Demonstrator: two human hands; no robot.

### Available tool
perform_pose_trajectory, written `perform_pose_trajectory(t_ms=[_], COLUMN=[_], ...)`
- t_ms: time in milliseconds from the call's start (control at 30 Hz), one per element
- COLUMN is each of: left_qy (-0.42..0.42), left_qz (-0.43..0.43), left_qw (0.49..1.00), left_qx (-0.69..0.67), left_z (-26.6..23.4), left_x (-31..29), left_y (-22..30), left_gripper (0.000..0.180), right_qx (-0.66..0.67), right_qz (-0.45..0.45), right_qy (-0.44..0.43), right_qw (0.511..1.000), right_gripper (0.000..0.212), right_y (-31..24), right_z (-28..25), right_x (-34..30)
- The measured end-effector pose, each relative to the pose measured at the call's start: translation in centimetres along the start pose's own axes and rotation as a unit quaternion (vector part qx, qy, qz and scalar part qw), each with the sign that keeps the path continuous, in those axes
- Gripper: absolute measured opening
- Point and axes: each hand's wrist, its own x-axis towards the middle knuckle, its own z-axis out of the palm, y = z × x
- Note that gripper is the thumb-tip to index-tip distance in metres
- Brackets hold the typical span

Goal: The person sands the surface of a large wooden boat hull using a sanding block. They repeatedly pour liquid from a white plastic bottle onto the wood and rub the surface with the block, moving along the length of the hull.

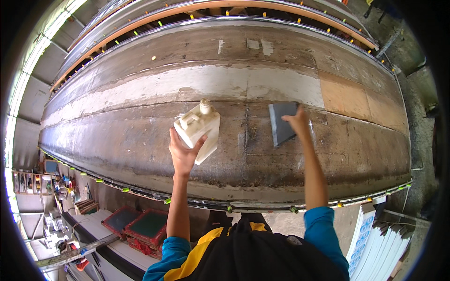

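Note:
My left hand [183, 152] is closed round the near end of a whitish plastic jug [208, 131], thumb on one side and fingers on the other. The jug's capped neck [205, 107] points away from me; whether its base touches the table is not clear. Farther right, my right hand [297, 122] grips the right part of a dark grey rectangular pad [280, 122] with a paler left edge. The pad is over the long, stained brown work table [262, 168], apparently against its surface. Some fingers of both hands are hidden.
A pale strip [154, 86] runs along the table, ending at an orange-tan panel [344, 91]. Small yellow and green clips [229, 209] line the table edges. Another long table [206, 7] stands beyond. Red-framed screens [145, 225] are stacked at lower left, white panels [379, 253] at lower right.

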Motion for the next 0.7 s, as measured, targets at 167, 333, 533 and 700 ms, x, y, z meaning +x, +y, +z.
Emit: perform_pose_trajectory(t_ms=[167, 333, 533, 700], left_qy=[0.029, 0.040, 0.054, 0.030], left_qz=[-0.012, -0.003, -0.010, -0.005], left_qw=[0.999, 0.999, 0.998, 0.999], left_qx=[0.018, 0.029, 0.023, 0.037], left_z=[0.5, 1.5, 1.7, 2.6], left_x=[-0.6, -0.7, -0.9, -0.1], left_y=[0.2, 1.3, 2.0, 3.2], left_gripper=[0.057, 0.056, 0.056, 0.057], right_qx=[-0.059, -0.088, -0.116, -0.072], right_qz=[-0.115, -0.139, -0.039, -0.152], right_qy=[-0.106, -0.141, -0.077, -0.112], right_qw=[0.986, 0.976, 0.989, 0.979], right_gripper=[0.076, 0.079, 0.079, 0.079], right_y=[-4.9, -6.1, -2.8, -5.6], right_z=[1.0, 5.1, -2.2, 4.1], right_x=[-0.9, -1.6, 3.4, 1.1])
